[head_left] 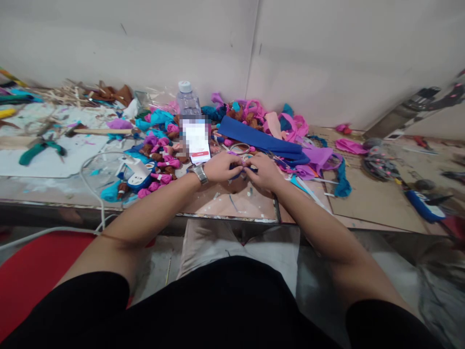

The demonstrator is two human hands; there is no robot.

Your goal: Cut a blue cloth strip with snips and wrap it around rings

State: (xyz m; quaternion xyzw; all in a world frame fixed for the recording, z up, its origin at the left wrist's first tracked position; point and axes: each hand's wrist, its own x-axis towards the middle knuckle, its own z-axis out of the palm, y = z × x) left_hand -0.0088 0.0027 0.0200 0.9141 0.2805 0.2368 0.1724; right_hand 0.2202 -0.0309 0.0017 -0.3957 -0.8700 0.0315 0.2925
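Note:
My left hand (221,167), with a metal watch (200,174) on its wrist, meets my right hand (267,171) fingertip to fingertip above the table's front part. Both are closed in a pinch on something small. Hints of purple and dark blue show around the fingers, but what they hold is too small and covered to name. Just beyond the fingertips lies a pale ring-shaped roll (240,148). A long folded strip of blue fabric (261,138) stretches behind my right hand. Beside my left hand a lit phone (198,138) leans among twisted fabric bundles (163,162) in pink, brown and turquoise.
A clear bottle (188,102) stands by the wall. To the left are a power strip (137,175) with a white cable, a hammer (103,131) and green-handled pliers (41,151). Purple fabric scraps (321,157) and cardboard (370,198) lie right. A red chair (47,276) is lower left.

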